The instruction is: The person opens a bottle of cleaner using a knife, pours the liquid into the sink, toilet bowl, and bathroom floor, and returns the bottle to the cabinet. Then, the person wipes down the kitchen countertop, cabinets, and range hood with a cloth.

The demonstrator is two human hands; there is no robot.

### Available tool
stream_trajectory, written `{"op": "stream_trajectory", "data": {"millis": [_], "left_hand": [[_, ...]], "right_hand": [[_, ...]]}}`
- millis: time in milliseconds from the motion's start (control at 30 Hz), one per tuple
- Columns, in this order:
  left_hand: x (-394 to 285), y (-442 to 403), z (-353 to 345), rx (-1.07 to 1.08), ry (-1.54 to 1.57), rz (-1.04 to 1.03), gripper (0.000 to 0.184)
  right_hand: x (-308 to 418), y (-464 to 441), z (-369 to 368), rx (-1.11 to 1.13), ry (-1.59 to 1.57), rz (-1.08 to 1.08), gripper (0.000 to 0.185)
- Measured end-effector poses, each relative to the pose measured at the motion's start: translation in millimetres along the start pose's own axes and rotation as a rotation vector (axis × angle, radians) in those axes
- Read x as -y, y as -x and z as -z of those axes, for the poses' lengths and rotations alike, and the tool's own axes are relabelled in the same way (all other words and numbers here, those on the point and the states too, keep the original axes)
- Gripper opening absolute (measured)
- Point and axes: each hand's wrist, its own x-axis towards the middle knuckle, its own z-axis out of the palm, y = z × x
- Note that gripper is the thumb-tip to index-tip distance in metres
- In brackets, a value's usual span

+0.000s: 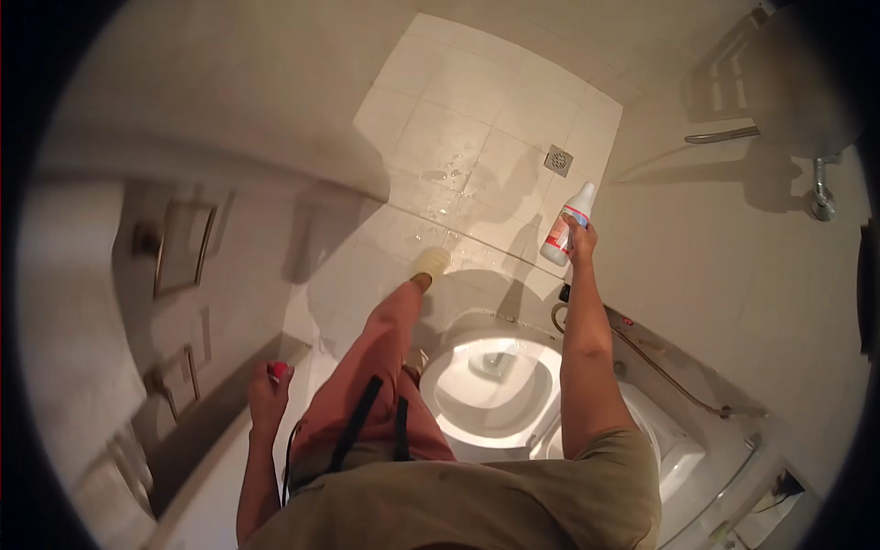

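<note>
Tiled floor: pale, marked with wet spots near the middle of the view. Toilet: white, bowl uncovered, between the person's legs and right arm as seen from above. Trousers: reddish; one leg extends forward over the floor. Bottle: white, with a red-bordered label and narrow neck; seen ahead of the toilet, toward the right, with floor behind it in the view. Neck points away from the person; exact tilt cannot be told from this angle.

Slipper: pale yellow, on the extended foot, well left of the bottle. Right hand: clamped on the bottle at mid-body, coming from its right side; fingers wrap across part of the label. Neck projects beyond the hand on the far side, base on the near side. Left hand: low on the left, beside the trousers, well apart from the bottle; fingers closed around a small item. Floor drain: square, metallic, seen just beyond the bottle's neck. Red item: held at the left hand's fingertips, mostly covered; too small to identify.
</note>
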Motion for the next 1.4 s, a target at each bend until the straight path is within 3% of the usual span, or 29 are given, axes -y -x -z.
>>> {"op": "stream_trajectory", "data": {"millis": [133,267,467,533,567,633,767,1000,1067,1200,1267,1400], "left_hand": [[-18,-42,-9,-0.015,-0.055,0.022,0.026],[13,-56,-12,0.034,-0.190,0.091,0.026],[35,-52,-3,0.070,-0.306,0.264,0.028],[39,-52,0,0.080,-0.263,0.459,0.029],[46,-52,-1,0.084,-0.268,0.466,0.029],[49,-57,-5,0.080,-0.302,0.289,0.022],[26,-64,-8,0.119,-0.197,0.313,0.023],[24,-73,-11,0.161,-0.229,0.337,0.025],[37,-69,-9,0.163,-0.232,0.332,0.025],[34,-72,-11,0.158,-0.240,0.308,0.027],[35,-72,-12,0.163,-0.236,0.308,0.027],[29,-75,-12,0.177,-0.210,0.340,0.029]], "right_hand": [[-13,-93,-15,-0.054,0.081,-0.044,0.048],[-30,-177,-26,-0.205,0.226,-0.122,0.050],[-48,-259,-30,-0.200,0.380,-0.207,0.059],[-48,-265,-36,-0.225,0.377,-0.237,0.062],[-47,-268,-36,-0.194,0.351,-0.250,0.065],[-59,-283,-37,-0.199,0.331,-0.254,0.065],[-87,-317,-25,-0.197,0.369,-0.247,0.066],[-79,-305,-26,-0.236,0.237,-0.396,0.061],[-82,-300,-27,-0.231,0.273,-0.411,0.042],[-65,-274,-27,-0.142,0.229,-0.498,0.040],[-52,-259,-29,-0.165,0.354,-0.555,0.039],[-68,-265,-23,-0.148,0.318,-0.500,0.038]]}}
